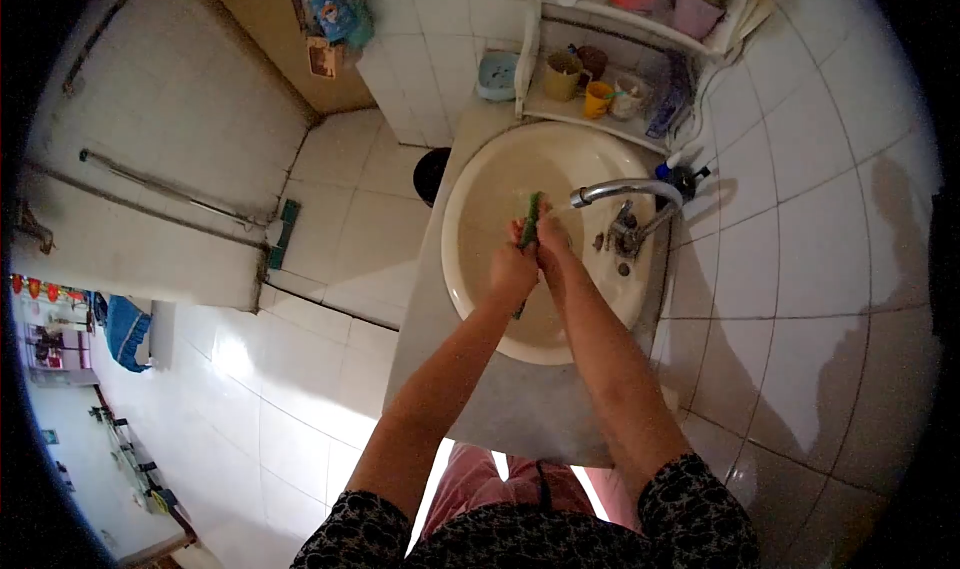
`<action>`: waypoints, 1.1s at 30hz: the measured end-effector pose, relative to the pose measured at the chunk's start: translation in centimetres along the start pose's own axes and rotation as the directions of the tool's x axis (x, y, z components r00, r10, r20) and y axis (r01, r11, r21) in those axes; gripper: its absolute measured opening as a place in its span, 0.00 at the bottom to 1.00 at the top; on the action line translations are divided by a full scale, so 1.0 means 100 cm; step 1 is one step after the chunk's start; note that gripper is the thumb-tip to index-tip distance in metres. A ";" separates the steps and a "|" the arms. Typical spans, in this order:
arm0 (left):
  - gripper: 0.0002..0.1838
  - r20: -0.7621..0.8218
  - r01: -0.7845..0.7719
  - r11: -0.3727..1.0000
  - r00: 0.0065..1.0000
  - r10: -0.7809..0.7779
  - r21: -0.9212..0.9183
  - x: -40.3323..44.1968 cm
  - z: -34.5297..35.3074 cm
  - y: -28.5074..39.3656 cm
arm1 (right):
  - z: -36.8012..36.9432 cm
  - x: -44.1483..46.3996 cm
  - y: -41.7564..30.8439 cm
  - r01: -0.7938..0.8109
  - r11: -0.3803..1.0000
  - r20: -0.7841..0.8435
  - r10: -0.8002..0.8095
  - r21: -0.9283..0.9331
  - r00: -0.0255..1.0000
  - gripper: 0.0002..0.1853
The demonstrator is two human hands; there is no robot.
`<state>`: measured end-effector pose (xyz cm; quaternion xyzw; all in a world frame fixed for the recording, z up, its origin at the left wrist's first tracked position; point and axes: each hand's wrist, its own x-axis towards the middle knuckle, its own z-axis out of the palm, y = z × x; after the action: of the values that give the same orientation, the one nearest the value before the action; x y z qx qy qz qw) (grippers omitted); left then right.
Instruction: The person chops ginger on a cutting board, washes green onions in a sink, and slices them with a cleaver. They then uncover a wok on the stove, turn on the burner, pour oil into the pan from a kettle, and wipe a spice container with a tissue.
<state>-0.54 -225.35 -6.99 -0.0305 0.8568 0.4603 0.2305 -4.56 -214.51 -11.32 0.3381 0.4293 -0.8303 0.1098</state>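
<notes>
Both hands are over the cream sink basin [480, 259], close together. A long green thing [532, 214], like a cucumber, slants between them, its upper end showing above the fingers and a dark tip showing below the wrists. My left hand [514, 269] is wrapped round its middle. Against its right side, my right hand [550, 235] has its fingers closed on it near the upper end. The curved chrome faucet [630, 187] reaches over the basin just right of my hands.
A white shelf [600, 119] behind the basin holds a yellow-green mug [563, 76], an orange cup [598, 99] and several other items. A light blue container [497, 75] stands beside it. Left of the counter [430, 339] is a black bin [431, 176]. Tiled wall rises at right.
</notes>
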 end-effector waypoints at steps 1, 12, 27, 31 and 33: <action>0.19 0.091 0.187 0.981 0.977 -0.190 0.042 0.003 0.001 -0.003 | 0.001 -0.007 -0.003 -0.047 0.981 0.162 0.016 0.187 0.987 0.23; 0.22 0.289 0.274 0.930 0.936 -0.200 -0.245 -0.026 -0.020 0.025 | 0.002 0.006 0.018 0.088 0.961 0.195 -0.142 0.262 0.970 0.16; 0.25 0.095 -0.150 0.908 0.988 0.122 0.390 -0.028 -0.029 0.002 | 0.016 -0.017 0.023 0.059 0.964 0.087 -0.084 0.259 0.993 0.11; 0.21 0.146 -0.206 0.870 0.977 0.156 0.447 -0.048 -0.027 -0.014 | -0.031 0.058 0.033 0.101 0.908 0.035 -0.126 0.407 0.991 0.08; 0.20 0.196 -0.170 0.910 0.975 0.100 0.377 -0.050 -0.036 -0.009 | -0.037 0.061 0.018 0.197 0.887 -0.019 -0.209 0.417 0.978 0.08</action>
<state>2.80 -229.57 -3.89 0.1156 0.9083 0.2954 0.2727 -6.55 -212.05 -18.01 0.2958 0.2741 -0.9139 -0.0464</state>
